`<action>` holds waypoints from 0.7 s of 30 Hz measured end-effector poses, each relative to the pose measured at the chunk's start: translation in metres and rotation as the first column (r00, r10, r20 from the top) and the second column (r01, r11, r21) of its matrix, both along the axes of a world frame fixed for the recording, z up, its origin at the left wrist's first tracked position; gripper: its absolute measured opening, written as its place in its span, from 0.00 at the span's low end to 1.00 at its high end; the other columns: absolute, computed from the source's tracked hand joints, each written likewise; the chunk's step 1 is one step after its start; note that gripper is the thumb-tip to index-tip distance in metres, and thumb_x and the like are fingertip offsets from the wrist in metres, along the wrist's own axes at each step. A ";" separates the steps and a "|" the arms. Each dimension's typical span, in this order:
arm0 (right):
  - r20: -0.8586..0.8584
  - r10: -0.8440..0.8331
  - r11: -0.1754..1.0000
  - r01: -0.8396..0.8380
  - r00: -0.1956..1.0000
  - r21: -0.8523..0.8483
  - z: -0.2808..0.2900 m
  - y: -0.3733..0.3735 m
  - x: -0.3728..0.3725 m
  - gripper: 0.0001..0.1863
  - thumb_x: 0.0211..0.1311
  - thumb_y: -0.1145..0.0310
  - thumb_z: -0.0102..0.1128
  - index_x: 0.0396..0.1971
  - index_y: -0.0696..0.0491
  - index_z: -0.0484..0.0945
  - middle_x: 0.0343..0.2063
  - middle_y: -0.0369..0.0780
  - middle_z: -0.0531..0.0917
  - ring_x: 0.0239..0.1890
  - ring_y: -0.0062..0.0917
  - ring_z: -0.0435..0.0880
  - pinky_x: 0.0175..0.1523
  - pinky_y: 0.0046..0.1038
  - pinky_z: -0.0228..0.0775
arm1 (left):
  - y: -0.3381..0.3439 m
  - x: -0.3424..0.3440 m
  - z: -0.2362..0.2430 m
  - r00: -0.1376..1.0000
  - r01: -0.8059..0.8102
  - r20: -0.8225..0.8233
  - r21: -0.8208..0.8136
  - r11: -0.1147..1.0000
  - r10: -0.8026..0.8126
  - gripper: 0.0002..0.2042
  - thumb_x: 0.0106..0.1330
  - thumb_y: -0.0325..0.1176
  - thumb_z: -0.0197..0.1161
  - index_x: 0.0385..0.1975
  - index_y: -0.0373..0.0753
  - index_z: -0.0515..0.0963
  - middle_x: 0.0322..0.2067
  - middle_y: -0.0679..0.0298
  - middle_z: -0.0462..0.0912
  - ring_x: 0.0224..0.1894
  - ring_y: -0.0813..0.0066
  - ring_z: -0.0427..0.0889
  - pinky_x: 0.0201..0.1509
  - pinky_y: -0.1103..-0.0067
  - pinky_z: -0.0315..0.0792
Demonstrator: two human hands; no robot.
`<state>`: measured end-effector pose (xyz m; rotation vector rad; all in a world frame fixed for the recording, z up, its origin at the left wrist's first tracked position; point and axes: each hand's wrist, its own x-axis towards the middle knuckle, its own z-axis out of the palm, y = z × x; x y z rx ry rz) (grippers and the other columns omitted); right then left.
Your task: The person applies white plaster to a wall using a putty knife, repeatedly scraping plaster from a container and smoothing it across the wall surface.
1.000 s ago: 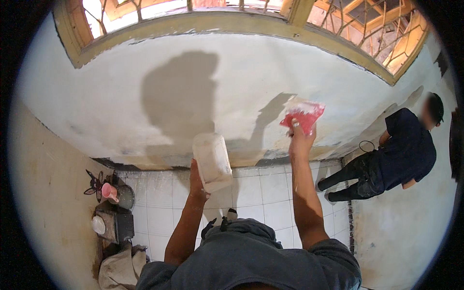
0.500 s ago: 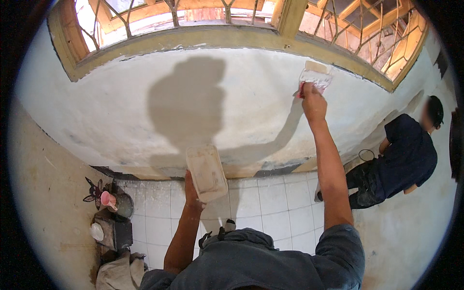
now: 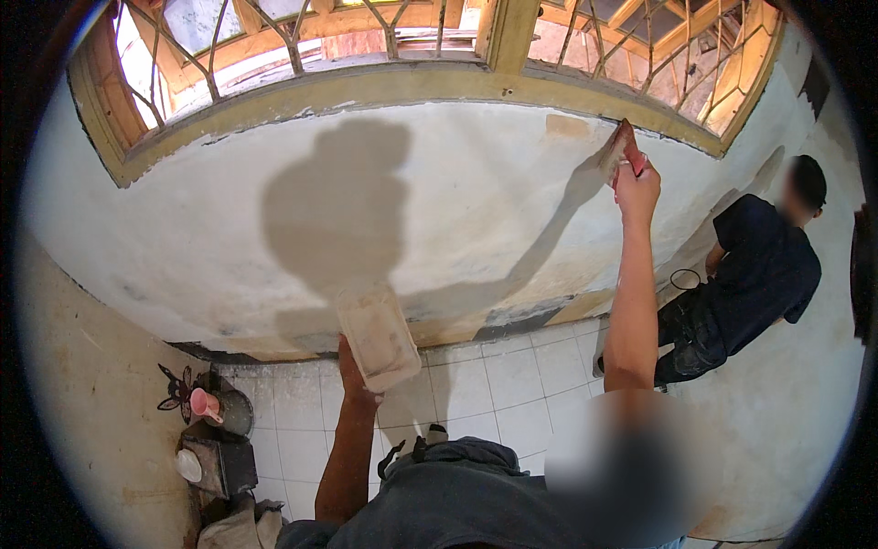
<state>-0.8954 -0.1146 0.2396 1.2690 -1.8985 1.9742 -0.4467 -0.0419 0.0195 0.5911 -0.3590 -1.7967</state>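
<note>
My right hand [image 3: 638, 194] is raised to the wall, closed round a red putty scraper [image 3: 626, 151]. The scraper is turned edge-on close under the window frame, with pale putty on its face; whether its edge touches the wall I cannot tell. Lower and to the left, my left hand [image 3: 358, 373] grips a shallow rectangular plastic tray [image 3: 379, 339] from below and its side. Smears of pale putty coat the tray, and most of the left fingers are hidden behind it. The whitish wall [image 3: 476, 192] carries a small beige patch just below the frame.
A yellow wooden window frame [image 3: 508, 82] with metal grilles runs along the top. At right, another person [image 3: 764, 261] in dark clothes stands by the wall. A dark box [image 3: 229, 462], a pink dipper [image 3: 205, 403] and a bucket [image 3: 238, 414] stand at lower left on white tiles [image 3: 512, 375].
My right hand has moved right along the wall and turned the scraper edge-on, uncovering the beige patch. My left hand still holds the tray. The view has shifted slightly.
</note>
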 end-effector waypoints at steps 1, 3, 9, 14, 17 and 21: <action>-0.099 -0.085 0.996 0.085 0.992 -0.002 -0.001 -0.004 -0.001 0.12 0.53 0.70 0.53 0.36 0.57 0.80 0.22 0.42 0.80 0.21 0.28 0.78 0.29 0.29 0.69 | 0.001 0.000 0.000 1.000 0.005 -0.002 -0.002 1.000 -0.005 0.28 0.71 0.57 0.38 0.62 0.45 0.64 0.54 0.63 0.73 0.53 0.62 0.76 0.54 0.63 0.74; -0.195 -0.171 0.985 0.171 0.966 -0.014 -0.002 -0.009 0.003 0.13 0.54 0.69 0.53 0.36 0.57 0.81 0.23 0.44 0.82 0.25 0.33 0.81 0.34 0.31 0.71 | 0.003 0.003 0.001 1.000 0.020 -0.012 -0.059 0.998 -0.020 0.28 0.71 0.58 0.38 0.62 0.45 0.63 0.55 0.62 0.73 0.53 0.62 0.76 0.55 0.63 0.74; -0.320 -0.211 0.972 0.233 0.924 0.032 -0.009 -0.020 0.071 0.12 0.55 0.67 0.55 0.36 0.56 0.80 0.29 0.47 0.80 0.34 0.41 0.81 0.40 0.37 0.71 | 0.004 0.008 0.004 0.998 0.046 -0.037 -0.045 0.998 -0.048 0.29 0.71 0.59 0.37 0.62 0.44 0.63 0.54 0.62 0.74 0.52 0.62 0.76 0.54 0.64 0.74; -0.515 0.049 0.999 -0.037 0.856 0.034 -0.027 -0.023 0.158 0.06 0.55 0.69 0.55 0.29 0.55 0.79 0.26 0.48 0.79 0.29 0.43 0.80 0.36 0.39 0.72 | 0.002 -0.006 0.003 0.999 0.025 -0.022 -0.062 0.998 -0.026 0.29 0.71 0.59 0.37 0.62 0.45 0.63 0.53 0.62 0.75 0.52 0.62 0.76 0.53 0.64 0.74; -0.431 0.309 0.950 -0.255 0.848 0.181 -0.045 0.003 0.200 0.07 0.56 0.70 0.54 0.31 0.56 0.79 0.26 0.46 0.80 0.31 0.40 0.81 0.38 0.36 0.74 | -0.001 -0.007 -0.001 0.999 0.036 -0.014 -0.034 0.999 -0.037 0.29 0.71 0.59 0.37 0.62 0.45 0.64 0.53 0.62 0.75 0.52 0.62 0.77 0.53 0.64 0.74; 0.552 0.547 0.497 -0.775 0.629 0.390 -0.074 0.049 0.219 0.06 0.60 0.73 0.54 0.33 0.56 0.79 0.25 0.39 0.81 0.33 0.25 0.82 0.36 0.28 0.75 | 0.004 -0.013 0.009 0.995 0.059 -0.086 0.019 0.998 -0.057 0.28 0.71 0.58 0.36 0.61 0.46 0.65 0.52 0.63 0.75 0.50 0.64 0.77 0.52 0.66 0.75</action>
